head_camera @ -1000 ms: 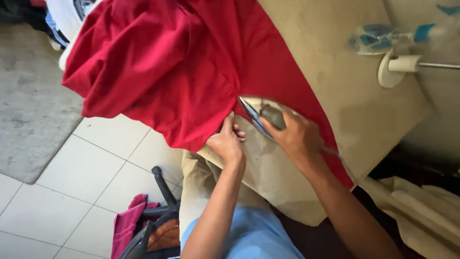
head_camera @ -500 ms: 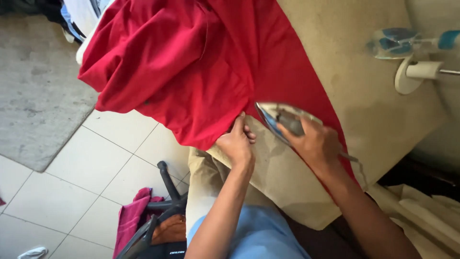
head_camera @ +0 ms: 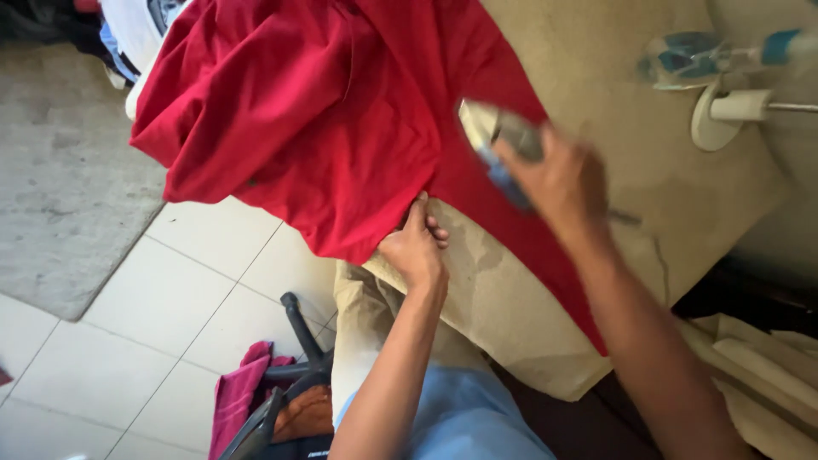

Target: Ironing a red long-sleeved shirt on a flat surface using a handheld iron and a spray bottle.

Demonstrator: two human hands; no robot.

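Surroundings first. Beige padded desk (head_camera: pixel 648 213) runs from lower centre to upper right of the frame, its cover stained. A spray bottle (head_camera: pixel 694 58) and a white round fitting (head_camera: pixel 714 119) sit at the upper right edge. Grey rug (head_camera: pixel 60 162) at left, white floor tiles (head_camera: pixel 179 315) below it. Pink cloth (head_camera: pixel 239 392) and a dark chair base (head_camera: pixel 294 341) at lower left. Pale folded fabric (head_camera: pixel 767 366) at lower right.

Red garment (head_camera: pixel 315 119) covers the upper centre, bunched and hanging off the desk's left edge; one strip of it trails down toward lower right, under my right forearm.

My left hand (head_camera: pixel 415 247), fingers closed, pinches the garment's lower edge at frame centre. My right hand (head_camera: pixel 558 183), fingers wrapped around the handle, grips the iron (head_camera: pixel 494 140) over the red cloth, just right of centre. The iron is blurred; its long axis runs diagonally, nose toward upper left, heel toward my wrist.
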